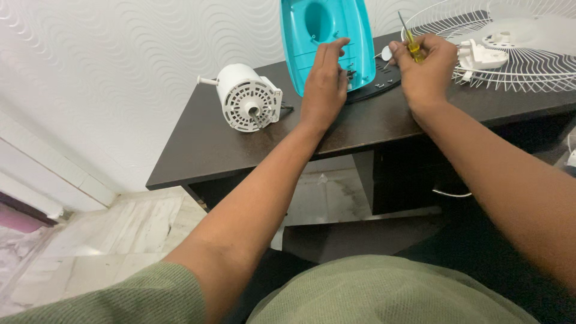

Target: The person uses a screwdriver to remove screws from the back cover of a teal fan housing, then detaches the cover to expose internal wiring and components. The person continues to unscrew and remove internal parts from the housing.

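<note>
While the left hand point(324, 81) lies flat on the teal cover point(327, 42), the right hand point(425, 69) beside it grips a screwdriver point(410, 41).

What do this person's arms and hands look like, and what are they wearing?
Both forearms are bare. The left hand and right hand wear no gloves, and no rings or watch show. A ribbed olive-green knitted sleeve covers the left upper arm, matching the olive-green top over the body.

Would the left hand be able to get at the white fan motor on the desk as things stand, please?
Probably yes. The left hand rests on the turquoise cover, and the white fan motor lies beside it on the dark desk, with only bare desk top between them.
</note>
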